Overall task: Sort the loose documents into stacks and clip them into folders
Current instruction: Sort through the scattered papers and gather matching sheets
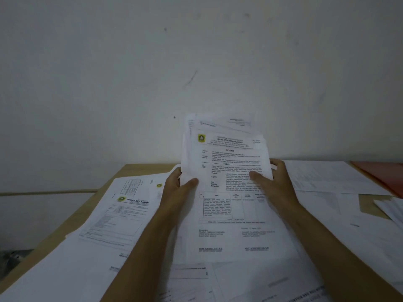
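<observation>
The left hand (177, 183) grips one edge of a sheaf of papers (226, 168), thumb across the front; the right hand (275, 182) holds the opposite edge likewise. The sheaf stands tilted up above the desk (139, 168), its sheets uneven at the top. More sheets (122, 214) lie spread to the left, others to the right near what appears to be an orange folder (379, 173), though blur limits certainty. Recommended: loosen both grips slightly and tap the lower edge square before stacking.
</observation>
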